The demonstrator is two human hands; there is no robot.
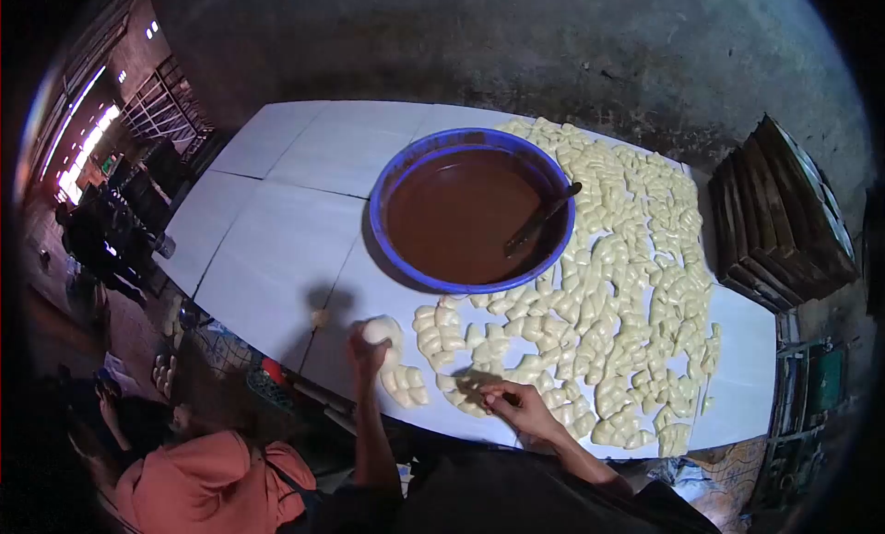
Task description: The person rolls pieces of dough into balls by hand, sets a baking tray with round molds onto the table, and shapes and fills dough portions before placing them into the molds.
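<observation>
My left hand (pixel 367 348) is wrapped round a smooth pale dough piece (pixel 383 330) above the white tiled table (pixel 277 230). Just below it lies a segmented dough piece (pixel 405 385). My right hand (pixel 513 405) is over the near edge of the table, its thumb and fingers drawn together beside shaped dough pieces (pixel 466 393); whether anything is between them is too small to tell. Many glossy, segmented dough pieces (pixel 599 294) cover the right part of the table.
A blue basin (pixel 380 222) of brown liquid, with a dark-handled tool (pixel 539 222) in it, stands mid-table. Stacked dark trays (pixel 770 216) are at the right by the wall. A person in a salmon top (pixel 203 483) is at the lower left; another person (pixel 92 243) is farther back.
</observation>
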